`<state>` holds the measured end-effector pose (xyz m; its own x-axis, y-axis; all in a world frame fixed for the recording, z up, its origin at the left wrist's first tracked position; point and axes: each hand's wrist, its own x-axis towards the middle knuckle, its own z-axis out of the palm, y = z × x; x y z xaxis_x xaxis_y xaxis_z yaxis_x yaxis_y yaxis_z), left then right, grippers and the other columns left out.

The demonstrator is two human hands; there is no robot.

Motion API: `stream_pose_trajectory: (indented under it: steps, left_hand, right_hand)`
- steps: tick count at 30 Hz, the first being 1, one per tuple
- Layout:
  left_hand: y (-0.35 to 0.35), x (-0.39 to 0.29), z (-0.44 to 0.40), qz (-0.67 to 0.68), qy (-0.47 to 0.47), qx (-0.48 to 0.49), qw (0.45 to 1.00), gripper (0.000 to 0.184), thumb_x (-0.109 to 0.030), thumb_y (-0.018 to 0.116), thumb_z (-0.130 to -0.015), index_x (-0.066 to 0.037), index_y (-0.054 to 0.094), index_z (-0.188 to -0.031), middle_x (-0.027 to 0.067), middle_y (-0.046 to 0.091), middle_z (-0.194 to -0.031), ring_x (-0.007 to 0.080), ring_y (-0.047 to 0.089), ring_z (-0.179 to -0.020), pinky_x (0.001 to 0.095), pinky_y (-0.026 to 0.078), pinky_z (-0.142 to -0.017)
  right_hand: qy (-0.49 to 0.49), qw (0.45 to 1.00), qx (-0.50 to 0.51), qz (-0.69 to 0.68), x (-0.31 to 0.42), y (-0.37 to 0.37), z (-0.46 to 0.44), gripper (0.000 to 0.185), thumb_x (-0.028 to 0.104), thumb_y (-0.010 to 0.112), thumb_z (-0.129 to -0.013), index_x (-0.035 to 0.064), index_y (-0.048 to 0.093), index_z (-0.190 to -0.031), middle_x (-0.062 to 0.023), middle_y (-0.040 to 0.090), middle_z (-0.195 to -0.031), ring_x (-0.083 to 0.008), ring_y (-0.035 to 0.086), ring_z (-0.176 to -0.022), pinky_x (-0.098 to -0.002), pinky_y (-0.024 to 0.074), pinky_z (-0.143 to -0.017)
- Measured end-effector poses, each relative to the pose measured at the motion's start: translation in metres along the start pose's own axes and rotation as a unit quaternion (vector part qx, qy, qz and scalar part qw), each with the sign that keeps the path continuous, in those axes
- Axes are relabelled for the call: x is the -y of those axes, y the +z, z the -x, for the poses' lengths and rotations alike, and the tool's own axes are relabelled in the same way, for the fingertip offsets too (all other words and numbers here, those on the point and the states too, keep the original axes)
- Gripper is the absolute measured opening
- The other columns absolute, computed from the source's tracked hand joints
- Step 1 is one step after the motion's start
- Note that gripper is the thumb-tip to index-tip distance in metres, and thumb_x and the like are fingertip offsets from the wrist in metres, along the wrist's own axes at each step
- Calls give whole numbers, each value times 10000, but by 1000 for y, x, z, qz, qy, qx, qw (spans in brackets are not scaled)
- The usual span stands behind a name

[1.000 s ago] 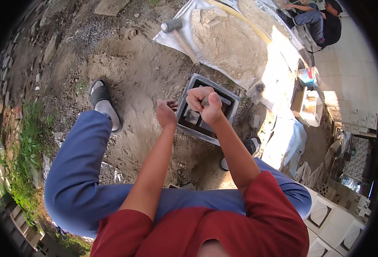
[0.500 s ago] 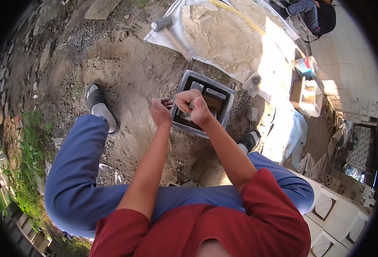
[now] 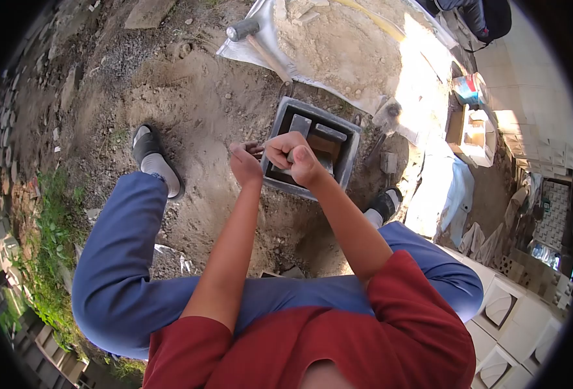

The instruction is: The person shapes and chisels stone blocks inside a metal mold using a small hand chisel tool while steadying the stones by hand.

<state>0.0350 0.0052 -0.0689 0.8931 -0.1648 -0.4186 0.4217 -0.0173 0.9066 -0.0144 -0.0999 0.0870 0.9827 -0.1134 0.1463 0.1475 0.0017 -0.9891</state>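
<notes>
On my feed, bare ground point(image 3: 195, 97) fills most of the view, with the person's slippered feet point(image 3: 149, 146) planted left and right. At the far side I have a white sheet point(image 3: 270, 42) with a heap of sand point(image 3: 338, 45) on it. Nearer, between the feet, sits the grey box point(image 3: 322, 111), open-topped and turned slightly askew; it lies partly under the right hand and just right of the left one. The mallet point(image 3: 268, 58) rests far and left of it, across the sheet's left edge, its handle slanting toward the box's far left corner. The right hand point(image 3: 294, 157) is over the near left part of the box, clenched. The left hand point(image 3: 246, 165) is just left of the box, fingers curled; I cannot tell whether it grasps anything or touches the box. Inside, toward the far wall, I make out two grey bars point(image 3: 330, 132). Smallest is a grey piece point(image 3: 291, 156) in the right hand's grip, mostly hidden.
</notes>
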Motion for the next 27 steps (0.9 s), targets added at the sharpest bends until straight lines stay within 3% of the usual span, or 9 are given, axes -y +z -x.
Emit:
stream_pose_trajectory:
  steps: [6, 9, 12, 14, 15, 17, 20, 23, 27]
  left_hand:
    - [2, -2, -2, -18, 41, -5, 999, 746, -485, 196, -1056, 53, 701, -951, 151, 729, -809, 258, 693, -725, 348, 541, -703]
    - [3, -12, 5, -28, 5, -10, 1000, 727, -481, 222, -1058, 57, 699, -953, 154, 731, -808, 263, 700, -739, 353, 545, -717]
    - [7, -2, 2, -60, 31, 0, 998, 693, -448, 255, -1057, 50, 725, -952, 105, 707, -783, 212, 647, -700, 368, 510, -707]
    - [5, 3, -1, -126, 62, 17, 990, 632, -441, 278, -1060, 25, 700, -993, 177, 732, -866, 339, 704, -785, 441, 540, -765]
    - [2, 5, 2, -127, 60, 14, 990, 632, -441, 278, -1060, 25, 700, -993, 177, 732, -866, 339, 704, -785, 441, 540, -765]
    - [5, -2, 4, -417, 219, 67, 879, 556, -419, 303, -1057, -2, 671, -1080, 197, 712, -961, 410, 681, -894, 515, 522, -803]
    - [18, -12, 33, -457, 274, 46, 845, 509, -418, 317, -1054, -28, 635, -1131, 218, 686, -1036, 442, 647, -978, 555, 507, -815]
    - [24, -11, 46, -460, 174, -16, 871, 518, -459, 312, -1052, -68, 631, -1169, 226, 699, -1023, 443, 659, -952, 550, 512, -810]
    - [28, -22, 35, -466, 43, -5, 884, 554, -493, 294, -1048, -101, 660, -1188, 230, 710, -1001, 446, 670, -930, 549, 514, -807]
  right_hand:
    - [16, 1000, -6, -7, -2, -4, 5, 890, 921, 266, -842, 76, 279, -562, 19, 285, -520, -110, 274, -477, -291, 197, -469]
    - [19, 1000, -12, -14, -5, -4, 5, 878, 913, 261, -851, 85, 278, -562, 22, 281, -521, -116, 269, -472, -295, 196, -470]
    - [25, 998, -26, -44, 19, -15, 3, 868, 918, 268, -846, 98, 280, -561, 30, 277, -524, -119, 266, -468, -300, 193, -468]
    - [3, 994, -49, -100, 57, -24, -1, 876, 945, 248, -817, 106, 286, -570, 36, 262, -534, -120, 258, -467, -304, 194, -469]
    - [-27, 992, -57, -109, 72, -31, 3, 876, 961, 211, -796, 113, 300, -596, 34, 270, -546, -120, 258, -477, -298, 210, -484]
    - [-67, 988, -59, -129, 101, -37, 3, 851, 952, 230, -794, 120, 319, -641, 29, 282, -565, -121, 250, -500, -300, 221, -497]
    - [-140, 972, -101, -162, 125, -43, 7, 809, 924, 291, -803, 124, 339, -686, 24, 297, -595, -123, 248, -530, -301, 227, -509]
    - [-143, 970, -134, -142, 122, -44, 14, 788, 907, 357, -789, 123, 342, -708, 23, 306, -621, -122, 244, -550, -303, 224, -512]
    - [-135, 972, -143, -132, 97, -47, 20, 761, 826, 490, -819, 78, 394, -716, 28, 327, -671, -95, 300, -595, -268, 217, -533]
